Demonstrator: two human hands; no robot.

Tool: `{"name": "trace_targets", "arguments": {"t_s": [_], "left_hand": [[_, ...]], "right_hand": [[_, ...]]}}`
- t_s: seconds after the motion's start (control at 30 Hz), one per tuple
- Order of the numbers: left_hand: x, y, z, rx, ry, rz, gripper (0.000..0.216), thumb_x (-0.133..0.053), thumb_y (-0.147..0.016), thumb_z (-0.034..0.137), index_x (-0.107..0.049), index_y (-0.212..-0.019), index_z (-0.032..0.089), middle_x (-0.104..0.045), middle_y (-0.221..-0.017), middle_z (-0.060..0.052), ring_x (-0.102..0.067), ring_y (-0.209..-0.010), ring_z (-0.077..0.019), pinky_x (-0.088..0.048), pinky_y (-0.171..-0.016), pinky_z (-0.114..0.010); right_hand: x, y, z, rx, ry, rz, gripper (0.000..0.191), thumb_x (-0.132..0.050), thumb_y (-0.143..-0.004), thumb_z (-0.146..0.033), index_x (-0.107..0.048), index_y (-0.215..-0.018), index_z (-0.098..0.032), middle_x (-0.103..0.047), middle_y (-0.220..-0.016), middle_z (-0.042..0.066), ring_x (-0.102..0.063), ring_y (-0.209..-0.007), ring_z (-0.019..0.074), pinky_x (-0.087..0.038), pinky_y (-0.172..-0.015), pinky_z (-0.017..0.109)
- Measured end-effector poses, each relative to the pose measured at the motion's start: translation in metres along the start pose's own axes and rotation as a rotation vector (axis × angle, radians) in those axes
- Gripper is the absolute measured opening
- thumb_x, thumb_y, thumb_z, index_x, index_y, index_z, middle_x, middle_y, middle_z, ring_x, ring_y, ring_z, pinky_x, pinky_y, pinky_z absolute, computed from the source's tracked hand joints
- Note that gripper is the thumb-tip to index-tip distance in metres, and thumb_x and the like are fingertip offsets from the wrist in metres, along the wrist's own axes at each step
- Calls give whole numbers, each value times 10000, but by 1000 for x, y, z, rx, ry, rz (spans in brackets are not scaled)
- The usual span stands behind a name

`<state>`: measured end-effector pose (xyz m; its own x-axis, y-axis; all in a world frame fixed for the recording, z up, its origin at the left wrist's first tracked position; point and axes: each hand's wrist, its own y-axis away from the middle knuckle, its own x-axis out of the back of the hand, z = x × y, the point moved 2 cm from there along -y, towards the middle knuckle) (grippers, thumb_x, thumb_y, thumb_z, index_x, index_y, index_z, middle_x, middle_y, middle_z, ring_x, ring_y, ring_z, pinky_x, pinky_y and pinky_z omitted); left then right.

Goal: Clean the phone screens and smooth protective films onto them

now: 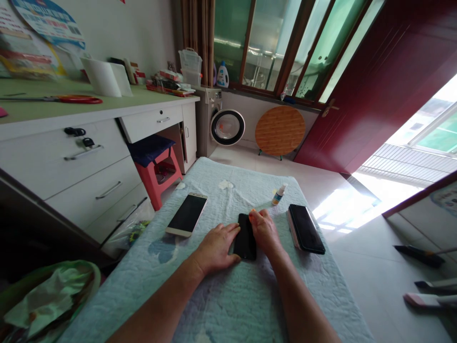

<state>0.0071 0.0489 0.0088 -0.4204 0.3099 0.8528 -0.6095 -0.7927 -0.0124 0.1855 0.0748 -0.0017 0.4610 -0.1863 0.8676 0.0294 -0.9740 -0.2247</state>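
The left hand, fingers extended, touches the left edge of a black phone lying mid-cloth. The right hand pinches a small orange item at the phone's far right corner. Farther right stands a small bottle, its contents unclear. Near left, a green bin holds crumpled white tissue.

Smooth, glossy middle phone, puckered quilted cloth, matt plastic stool, wood-grained round tabletop.
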Motion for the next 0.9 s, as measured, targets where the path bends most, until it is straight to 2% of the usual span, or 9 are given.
{"name": "trace_targets", "arguments": {"t_s": [0.13, 0.33, 0.53, 0.9], "left_hand": [[1, 0, 1, -5, 4, -2, 739, -702, -678, 383, -471, -1356, 202, -474, -1436, -108, -456, -1276, -336, -353, -1077, -453], [-1, 0, -1, -6, 8, -5, 751, -699, -681, 372, -459, -1367, 185, -450, -1457, -119, -443, -1294, -341, -319, -1102, -463], [0, 0, -1, 3, 17, -6, 733, -692, -686, 372, -459, -1362, 211, -445, -1462, -110, -440, -1301, -344, -306, -1111, -473], [2, 0, 1, -13, 8, 12, 697, -709, -676, 360, -495, -1321, 204, -499, -1410, -96, -476, -1250, -338, -355, -1077, -457]], "right_hand": [[1, 1, 4, 27, -2, -9, 262, -453, -910, -225, -681, -1040, -219, -535, -963, 54, -530, -870, 159, -406, -806, 239], [5, 1, 8, -30, -19, 31, 297, -413, -898, -175, -708, -927, -179, -531, -864, 47, -521, -777, 147, -402, -741, 223], [4, 1, 3, -44, 6, 57, 302, -395, -905, -183, -696, -879, -183, -558, -893, 62, -523, -786, 162, -402, -738, 239], [-4, -10, -11, 108, -82, 14, 333, -399, -921, -138, -712, -1012, -205, -668, -982, 46, -544, -920, 162, -379, -831, 235]]}}
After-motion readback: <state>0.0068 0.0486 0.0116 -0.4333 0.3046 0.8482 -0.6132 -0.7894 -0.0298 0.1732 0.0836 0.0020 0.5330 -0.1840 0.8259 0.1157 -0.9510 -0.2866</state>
